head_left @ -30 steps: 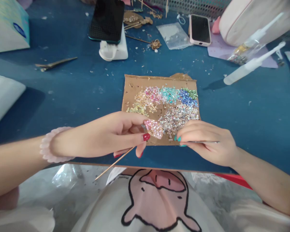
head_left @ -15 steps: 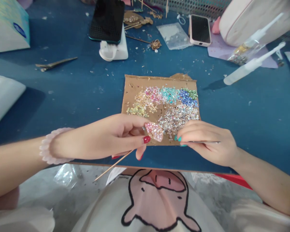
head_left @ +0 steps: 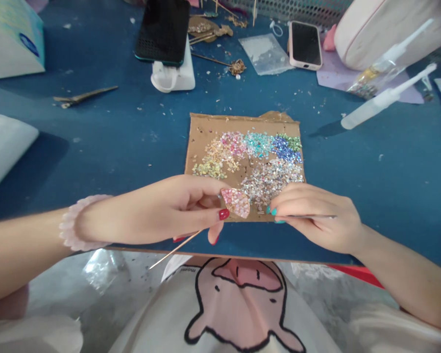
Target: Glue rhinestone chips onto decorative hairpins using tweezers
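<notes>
Between the thumb and fingers of my left hand (head_left: 183, 211) is a fan-shaped ornament (head_left: 236, 203) covered in pink and pale chips. A thin golden stick (head_left: 174, 249) slants out below that hand; its join to the ornament is hidden. My right hand (head_left: 312, 213) pinches slim metal tweezers (head_left: 316, 216), whose two fine tips (head_left: 260, 212) show just right of the ornament, apart from it. Under both hands lies a piece of cardboard (head_left: 209, 122), bearing silvery chips (head_left: 272, 179) near my right fingers, with pink chips (head_left: 233, 142), turquoise chips (head_left: 259, 143) and blue chips (head_left: 286, 148) farther back.
A glue bottle with a long nozzle (head_left: 371, 110) stands at the right. Behind the cardboard are a dark phone (head_left: 163, 29) on a white charger (head_left: 180, 73), a pale phone (head_left: 305, 44), a plastic bag (head_left: 264, 54) and a hairpin (head_left: 237, 67). A metal clip (head_left: 84, 96) lies left.
My left hand has shifted very slightly, turning the ornament a little and raising the stick's lower end. My right hand stays almost still with the tweezers.
</notes>
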The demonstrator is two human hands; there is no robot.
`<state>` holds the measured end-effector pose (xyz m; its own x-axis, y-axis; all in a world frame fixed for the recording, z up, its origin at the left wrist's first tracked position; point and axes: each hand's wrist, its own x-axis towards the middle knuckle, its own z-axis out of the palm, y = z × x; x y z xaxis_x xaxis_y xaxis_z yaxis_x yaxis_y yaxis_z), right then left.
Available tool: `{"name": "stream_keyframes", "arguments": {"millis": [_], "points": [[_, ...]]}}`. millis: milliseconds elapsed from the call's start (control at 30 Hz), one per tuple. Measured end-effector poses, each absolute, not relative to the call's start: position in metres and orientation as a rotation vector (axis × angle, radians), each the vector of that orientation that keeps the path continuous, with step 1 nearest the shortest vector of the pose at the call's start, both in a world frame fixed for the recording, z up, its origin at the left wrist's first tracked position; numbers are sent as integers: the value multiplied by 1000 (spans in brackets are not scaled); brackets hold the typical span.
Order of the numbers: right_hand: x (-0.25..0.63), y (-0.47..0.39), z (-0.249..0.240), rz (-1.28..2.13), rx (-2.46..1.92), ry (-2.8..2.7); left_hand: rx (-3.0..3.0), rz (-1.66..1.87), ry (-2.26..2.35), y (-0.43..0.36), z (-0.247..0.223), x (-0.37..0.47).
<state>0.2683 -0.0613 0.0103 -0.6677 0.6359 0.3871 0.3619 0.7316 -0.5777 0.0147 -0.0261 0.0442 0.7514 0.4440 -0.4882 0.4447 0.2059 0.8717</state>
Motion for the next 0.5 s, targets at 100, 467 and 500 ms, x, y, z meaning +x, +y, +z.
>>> {"name": "stream_keyframes", "arguments": {"millis": [100,467,500], "points": [[268,-61,11,611,-758,-2354,1406,7,785,-26,43,14],[268,-61,11,617,-757,-2347,1401,-34,757,-25,40,13],[268,-61,11,621,-758,-2347,1400,-39,758,-26,40,13]]}}
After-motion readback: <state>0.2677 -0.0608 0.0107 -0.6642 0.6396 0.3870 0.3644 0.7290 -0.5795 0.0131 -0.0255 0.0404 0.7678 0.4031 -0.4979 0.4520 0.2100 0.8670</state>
